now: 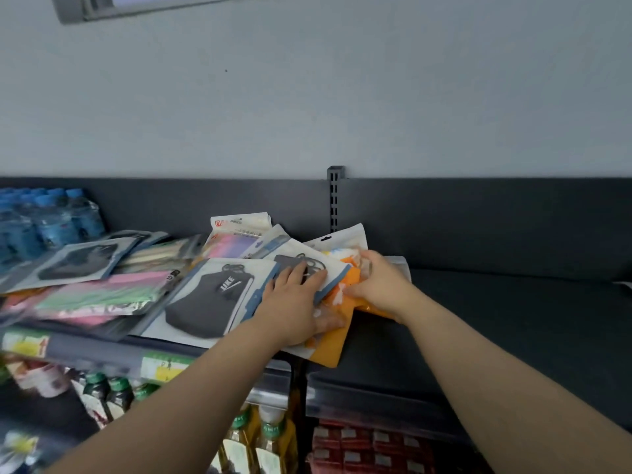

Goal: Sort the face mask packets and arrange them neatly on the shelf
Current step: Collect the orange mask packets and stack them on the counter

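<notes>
A loose heap of face mask packets covers the left part of the dark top shelf. A packet with a black mask lies at the front. My left hand lies on a second black-mask packet with its fingers spread over it. My right hand grips an orange packet that sticks out from under the heap. Pink and green packets and another black-mask packet lie to the left. A white packet leans at the back.
Blue-capped water bottles stand at the far left of the shelf. A slotted upright divides the back panel. Lower shelves hold green-capped bottles, yellow bottles and red boxes.
</notes>
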